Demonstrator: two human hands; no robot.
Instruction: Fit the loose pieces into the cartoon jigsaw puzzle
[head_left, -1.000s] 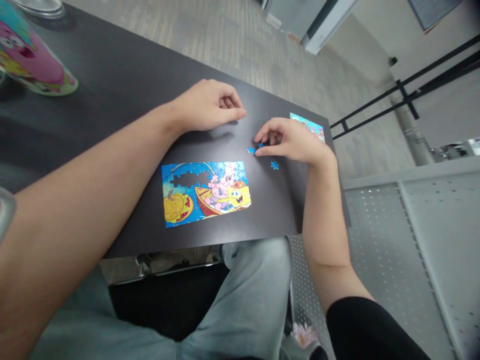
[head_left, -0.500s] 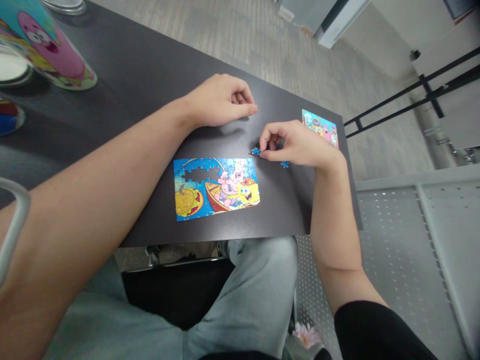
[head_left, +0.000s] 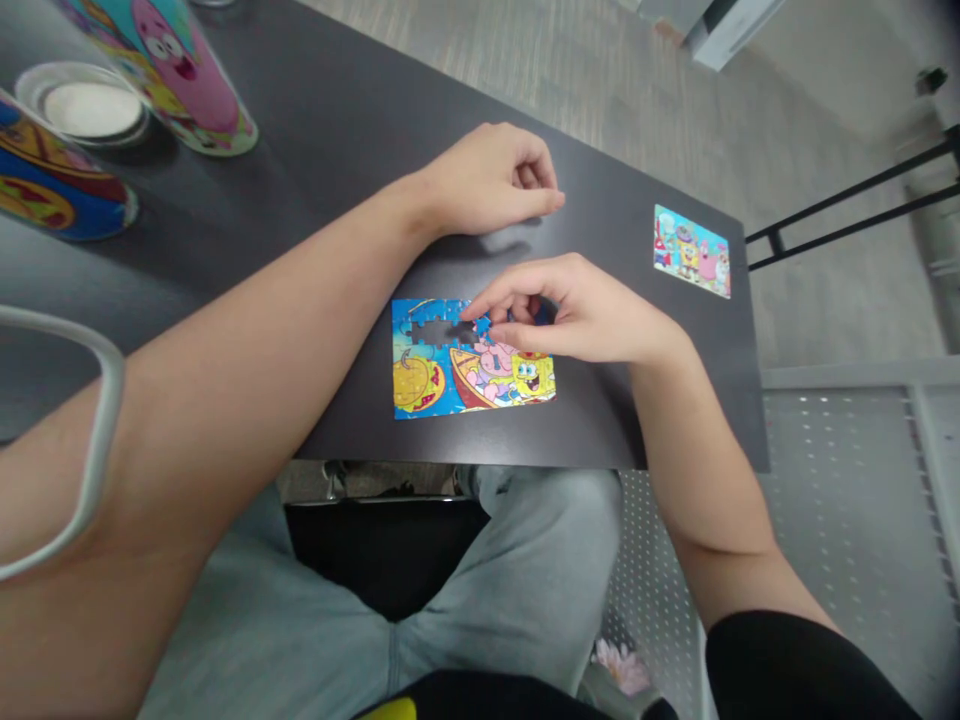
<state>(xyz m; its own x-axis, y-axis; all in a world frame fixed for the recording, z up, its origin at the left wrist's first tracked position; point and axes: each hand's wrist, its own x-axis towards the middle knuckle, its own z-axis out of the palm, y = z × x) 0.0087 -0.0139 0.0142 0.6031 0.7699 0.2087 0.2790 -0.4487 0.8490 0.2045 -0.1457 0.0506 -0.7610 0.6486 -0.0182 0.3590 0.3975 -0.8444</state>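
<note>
A colourful cartoon jigsaw puzzle (head_left: 450,375) lies flat near the front edge of the dark table (head_left: 315,170), with a jagged gap in its upper left part. My right hand (head_left: 577,315) hovers over the puzzle's upper right corner and pinches a small blue puzzle piece (head_left: 484,325) just right of the gap. My left hand (head_left: 491,180) rests on the table behind the puzzle, fingers curled in a loose fist, holding nothing that I can see.
A small cartoon picture card (head_left: 691,250) lies near the table's far right corner. Two tall cartoon-printed tins (head_left: 191,85) (head_left: 45,180) and a round lid (head_left: 86,105) stand at the far left. My legs in light jeans (head_left: 517,590) are under the table edge.
My right hand has carried the blue piece leftwards from the bare table onto the puzzle's upper right area. The left hand has stayed in place; the view has shifted.
</note>
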